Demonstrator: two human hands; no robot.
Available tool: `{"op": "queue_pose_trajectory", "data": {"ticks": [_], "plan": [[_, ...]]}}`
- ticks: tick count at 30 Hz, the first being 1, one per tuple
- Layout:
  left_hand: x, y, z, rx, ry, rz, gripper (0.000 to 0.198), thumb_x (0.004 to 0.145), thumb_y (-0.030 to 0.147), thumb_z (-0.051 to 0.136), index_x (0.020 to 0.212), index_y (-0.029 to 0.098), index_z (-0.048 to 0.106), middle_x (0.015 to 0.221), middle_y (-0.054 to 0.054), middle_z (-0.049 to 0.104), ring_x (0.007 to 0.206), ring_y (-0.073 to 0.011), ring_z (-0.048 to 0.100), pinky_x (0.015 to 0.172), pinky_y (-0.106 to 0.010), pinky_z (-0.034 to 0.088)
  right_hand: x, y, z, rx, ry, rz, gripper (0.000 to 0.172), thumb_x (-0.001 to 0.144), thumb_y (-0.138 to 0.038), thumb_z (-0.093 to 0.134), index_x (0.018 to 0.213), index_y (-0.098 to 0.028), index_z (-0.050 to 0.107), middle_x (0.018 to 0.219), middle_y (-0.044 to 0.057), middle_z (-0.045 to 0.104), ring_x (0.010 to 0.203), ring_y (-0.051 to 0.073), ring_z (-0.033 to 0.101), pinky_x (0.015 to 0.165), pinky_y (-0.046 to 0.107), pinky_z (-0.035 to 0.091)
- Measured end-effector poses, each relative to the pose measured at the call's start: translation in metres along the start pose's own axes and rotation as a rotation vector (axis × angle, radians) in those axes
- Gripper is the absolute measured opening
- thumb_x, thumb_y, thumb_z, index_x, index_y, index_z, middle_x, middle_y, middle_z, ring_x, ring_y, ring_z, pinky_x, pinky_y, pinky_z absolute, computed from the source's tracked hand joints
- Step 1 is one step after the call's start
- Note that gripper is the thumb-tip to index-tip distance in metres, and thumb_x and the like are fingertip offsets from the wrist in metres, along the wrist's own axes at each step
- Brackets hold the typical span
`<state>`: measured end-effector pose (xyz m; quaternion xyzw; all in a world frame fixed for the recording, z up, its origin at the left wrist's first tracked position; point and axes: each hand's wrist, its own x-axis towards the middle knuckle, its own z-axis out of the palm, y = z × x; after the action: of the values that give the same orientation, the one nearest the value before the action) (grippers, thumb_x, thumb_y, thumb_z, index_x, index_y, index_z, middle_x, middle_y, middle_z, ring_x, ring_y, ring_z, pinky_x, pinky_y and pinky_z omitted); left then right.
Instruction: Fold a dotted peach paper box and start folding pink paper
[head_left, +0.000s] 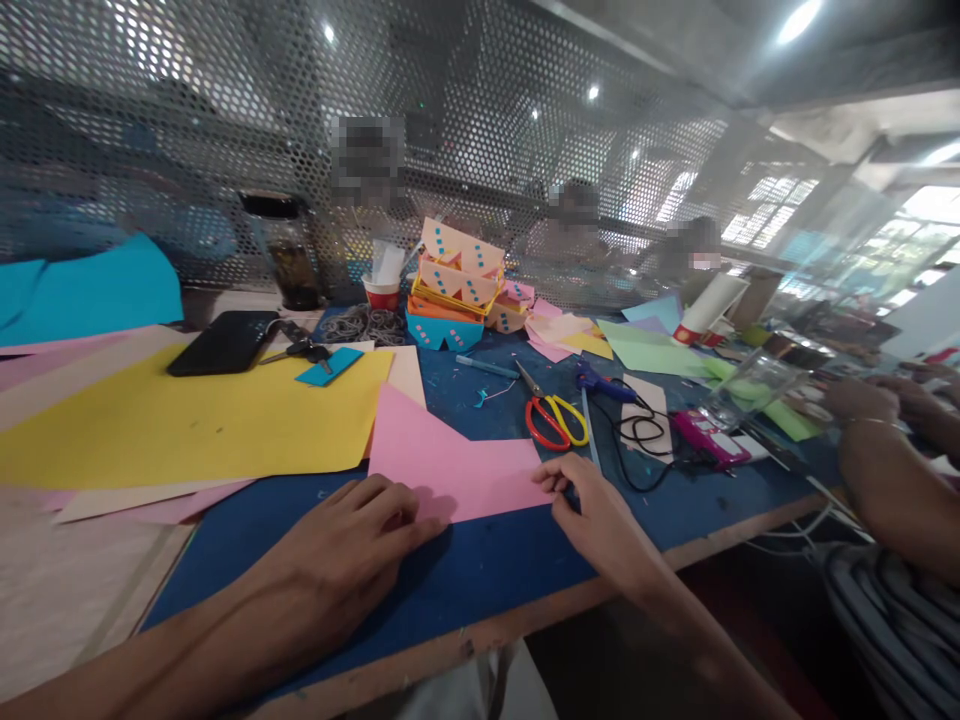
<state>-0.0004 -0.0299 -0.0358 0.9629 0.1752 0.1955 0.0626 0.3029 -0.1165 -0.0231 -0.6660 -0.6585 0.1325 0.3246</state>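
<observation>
A sheet of pink paper (465, 475) with an angled top edge lies on the blue table in front of me. My left hand (360, 530) rests over its lower left part, fingers curled and thumb along the bottom edge. At the paper's right end, the fingertips and thumb of my right hand (589, 505) close on its edge. Just beyond that hand lie scissors (551, 418) with one red and one yellow handle. A blue glue gun (604, 384) with a black cord is further right.
Large yellow paper (285, 410) carries a black phone (221, 343) and keys (306, 347). Behind are stacked folded paper pieces (457, 285), a paper cup (381, 293) and a jar (289, 250). To the right are a magenta device (709, 438) and another person's arm (892, 470).
</observation>
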Motion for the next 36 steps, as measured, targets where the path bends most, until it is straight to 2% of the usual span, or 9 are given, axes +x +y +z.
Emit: {"op": "queue_pose_trajectory", "data": {"ticks": [9,15,19,21,25,29,33,36], "plan": [[0.003,0.002,-0.004,-0.023,0.032,0.026,0.044,0.093,0.005,0.042,0.127,0.027,0.06,0.109,-0.007,0.062,0.093,-0.0219,0.055,0.081,-0.035,0.047,-0.001,0.004,0.0,-0.038,0.015,-0.017,0.041,0.078,0.004,0.042,0.102,-0.022,0.063,0.097,0.002,0.066,0.093,0.018,0.064,0.085,0.034,0.051],[0.0,-0.002,-0.004,-0.078,0.035,0.036,0.036,0.094,0.004,0.041,0.116,0.023,0.063,0.108,-0.007,0.064,0.094,-0.0214,0.058,0.079,-0.034,0.047,0.011,-0.02,0.002,-0.213,0.108,-0.207,0.029,0.093,-0.007,0.047,0.112,-0.022,0.062,0.112,0.006,0.066,0.109,0.023,0.06,0.097,0.04,0.048],[0.0,-0.001,-0.007,-0.075,0.032,0.022,0.032,0.092,0.003,0.042,0.108,0.02,0.064,0.105,-0.007,0.066,0.093,-0.0214,0.06,0.079,-0.035,0.048,0.03,-0.033,0.008,-0.356,0.001,-0.317,0.035,0.101,-0.015,0.045,0.133,-0.022,0.056,0.132,0.007,0.063,0.123,0.026,0.054,0.108,0.046,0.041],[0.001,0.001,-0.01,-0.062,0.047,0.027,0.03,0.091,0.003,0.043,0.103,0.02,0.064,0.102,-0.006,0.067,0.092,-0.0208,0.061,0.079,-0.034,0.048,0.04,-0.031,0.013,-0.399,-0.063,-0.334,0.036,0.103,-0.018,0.043,0.137,-0.021,0.055,0.133,0.009,0.064,0.124,0.026,0.054,0.108,0.047,0.041],[0.004,0.003,-0.018,-0.053,0.186,0.037,0.028,0.095,0.004,0.045,0.107,0.021,0.064,0.104,-0.004,0.07,0.096,-0.0196,0.063,0.084,-0.034,0.048,0.051,-0.022,0.023,-0.411,-0.094,-0.324,0.031,0.103,-0.021,0.048,0.132,-0.02,0.059,0.128,0.01,0.065,0.121,0.027,0.055,0.107,0.047,0.041],[0.006,0.001,-0.02,-0.075,0.296,-0.025,0.026,0.098,0.009,0.049,0.116,0.023,0.062,0.106,-0.004,0.071,0.101,-0.0201,0.062,0.088,-0.035,0.047,0.056,-0.018,0.025,-0.384,-0.089,-0.311,0.024,0.1,-0.017,0.052,0.119,-0.019,0.066,0.116,0.01,0.066,0.112,0.026,0.059,0.101,0.042,0.044],[0.006,-0.004,-0.021,-0.086,0.32,-0.091,0.024,0.099,0.014,0.05,0.116,0.024,0.063,0.11,-0.004,0.07,0.106,-0.0211,0.062,0.093,-0.036,0.046,0.056,-0.021,0.016,-0.349,-0.079,-0.317,0.018,0.097,-0.015,0.056,0.106,-0.023,0.069,0.108,0.006,0.066,0.107,0.023,0.06,0.097,0.038,0.044],[0.007,-0.009,-0.031,-0.125,0.367,-0.191,0.022,0.101,0.021,0.051,0.118,0.024,0.064,0.118,-0.005,0.067,0.113,-0.0218,0.06,0.098,-0.035,0.046,0.051,-0.026,0.001,-0.325,-0.004,-0.314,0.016,0.096,-0.013,0.056,0.1,-0.024,0.067,0.105,0.003,0.066,0.104,0.023,0.059,0.095,0.039,0.042]]}}
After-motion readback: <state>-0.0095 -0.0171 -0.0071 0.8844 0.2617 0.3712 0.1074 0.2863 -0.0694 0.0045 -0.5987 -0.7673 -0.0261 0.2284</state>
